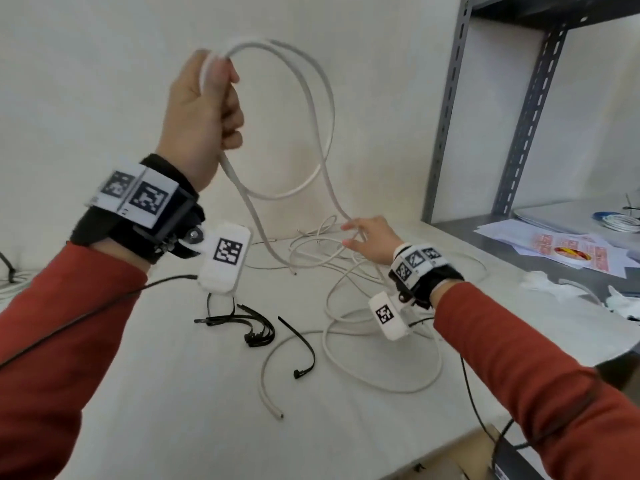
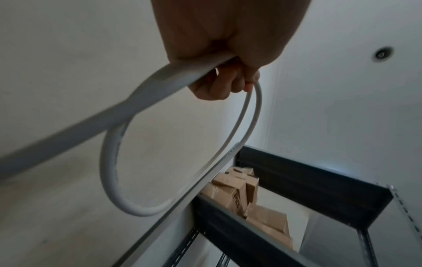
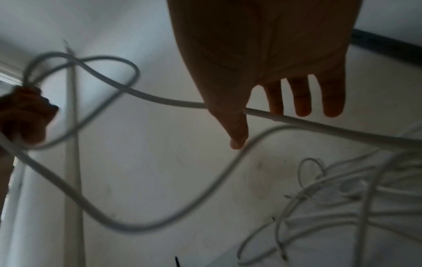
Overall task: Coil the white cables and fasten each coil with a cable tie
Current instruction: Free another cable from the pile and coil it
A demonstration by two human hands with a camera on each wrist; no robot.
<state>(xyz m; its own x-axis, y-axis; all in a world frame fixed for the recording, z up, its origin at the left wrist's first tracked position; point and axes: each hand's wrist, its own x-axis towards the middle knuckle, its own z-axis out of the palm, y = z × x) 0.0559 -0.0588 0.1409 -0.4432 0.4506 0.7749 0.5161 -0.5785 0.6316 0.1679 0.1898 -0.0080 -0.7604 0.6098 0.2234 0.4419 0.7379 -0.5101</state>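
Observation:
My left hand [image 1: 207, 109] is raised above the table and grips a white cable [image 1: 311, 109] gathered into two hanging loops. The left wrist view shows its fingers [image 2: 217, 86] curled round the cable loop [image 2: 109, 162]. From the loops the cable runs down to my right hand [image 1: 367, 240], low near the wall. That hand's fingers [image 3: 301, 97] are straight, and the cable [image 3: 160, 98] passes between thumb and fingers. More white cables [image 1: 346, 327] lie tangled on the table. A bunch of black cable ties [image 1: 256, 327] and a single tie [image 1: 301, 344] lie in front.
A grey metal shelf unit [image 1: 450, 133] stands at the right, its lower board holding papers [image 1: 554, 247] and a coiled cable [image 1: 620, 221]. Cardboard boxes [image 2: 235, 191] sit on a higher shelf. The wall is close behind. A black box [image 1: 512, 462] sits below the table's front right edge.

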